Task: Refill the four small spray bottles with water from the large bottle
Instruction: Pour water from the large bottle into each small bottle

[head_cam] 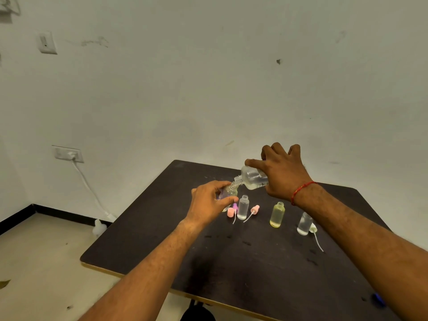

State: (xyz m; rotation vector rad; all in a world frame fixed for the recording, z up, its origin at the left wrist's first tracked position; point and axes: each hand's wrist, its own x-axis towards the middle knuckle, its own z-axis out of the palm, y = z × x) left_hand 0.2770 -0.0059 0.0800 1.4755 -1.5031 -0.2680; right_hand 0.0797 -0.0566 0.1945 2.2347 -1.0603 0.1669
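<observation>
My right hand [283,172] grips the large clear bottle [251,178], tipped to the left with its mouth at the neck of a small purple-tinted spray bottle [229,192]. My left hand [209,202] holds that small bottle, tilted, just above the dark table [208,258]. Three other small bottles stand open on the table: a clear one [243,207], a yellow one [277,215] and a clear one [304,223] partly behind my right forearm. Loose spray tops lie between them: two pink ones [231,212] [255,208], a purple one [235,206] and a white one [313,228].
The table stands against a white wall, with its left and front edges over a bare floor. A small blue object [378,299] lies near the table's front right edge. A white cable [88,186] runs from a wall socket [67,154] down to the floor on the left.
</observation>
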